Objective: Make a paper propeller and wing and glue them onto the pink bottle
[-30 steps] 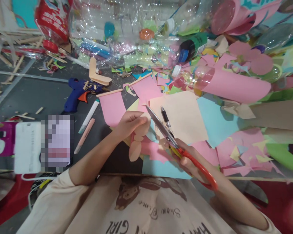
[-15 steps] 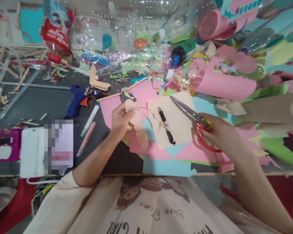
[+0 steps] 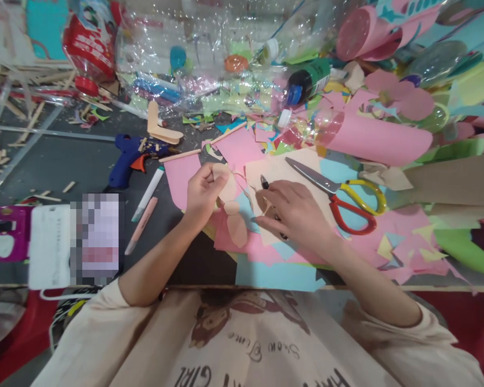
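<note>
My left hand (image 3: 205, 193) pinches a rounded beige paper cutout (image 3: 225, 185) between thumb and fingers. Over the beige sheet (image 3: 310, 209) is my right hand (image 3: 292, 207), thumb and forefinger apart. It partly covers a black pen (image 3: 264, 181), whose end shows above the fingers. Thin curled paper trimmings lie between the hands. To the right, scissors (image 3: 334, 194) with one red and one yellow handle lie partly open on the paper, out of my grasp. Two small beige paper ovals (image 3: 237, 231) rest below the left hand's cutout.
Left of my hands lie a blue glue gun (image 3: 123, 161), two markers (image 3: 147, 193) and a phone (image 3: 100, 236). A clear bottle wrapped in pink paper (image 3: 383, 137) lies at the right. Plastic bottles and a dark green bottle (image 3: 308, 80) crowd the back. Coloured scraps surround the sheet.
My right hand has let go of the scissors, which now lie on the paper, and has moved left over the pen. My left hand still holds the cutout.
</note>
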### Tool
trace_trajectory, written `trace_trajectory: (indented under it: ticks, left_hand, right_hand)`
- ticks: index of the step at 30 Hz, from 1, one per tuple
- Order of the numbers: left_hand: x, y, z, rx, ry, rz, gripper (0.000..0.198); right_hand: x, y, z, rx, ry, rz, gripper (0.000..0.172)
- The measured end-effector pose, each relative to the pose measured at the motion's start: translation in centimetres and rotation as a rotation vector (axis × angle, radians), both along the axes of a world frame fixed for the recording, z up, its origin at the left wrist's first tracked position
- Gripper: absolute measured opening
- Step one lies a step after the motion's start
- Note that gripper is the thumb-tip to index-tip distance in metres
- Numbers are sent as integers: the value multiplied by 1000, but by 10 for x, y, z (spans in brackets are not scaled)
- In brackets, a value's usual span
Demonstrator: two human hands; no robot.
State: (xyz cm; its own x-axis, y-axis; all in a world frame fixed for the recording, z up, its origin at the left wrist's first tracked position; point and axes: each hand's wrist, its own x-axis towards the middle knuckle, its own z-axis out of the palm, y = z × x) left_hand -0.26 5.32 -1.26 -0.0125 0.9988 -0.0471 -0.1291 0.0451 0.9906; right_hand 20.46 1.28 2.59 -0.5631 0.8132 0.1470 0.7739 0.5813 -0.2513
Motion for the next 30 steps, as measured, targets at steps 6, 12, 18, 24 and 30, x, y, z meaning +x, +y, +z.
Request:
trace_trajectory:
  ticks: [6,12,18,24,30]
  left_hand:
    - [3,-1,8,26,87,3,35]
    - [4,-1,7,-2,97,18,34]
    - [4,-2,9,-24,126,10,34]
    - [5,-2,6,-41,85,12,36]
    - [3,1,2,-65,-15,2,38]
  right_hand:
    - [-29,7,-6,-3,-81,-60,50]
    - [-44,20,-18,-136,154,-35,30]
    - [-8,48,-2,-167,482,-239,24]
    - [77,83,43,317,30,-966,41]
    - [67,91,45,3,-87,-645,46]
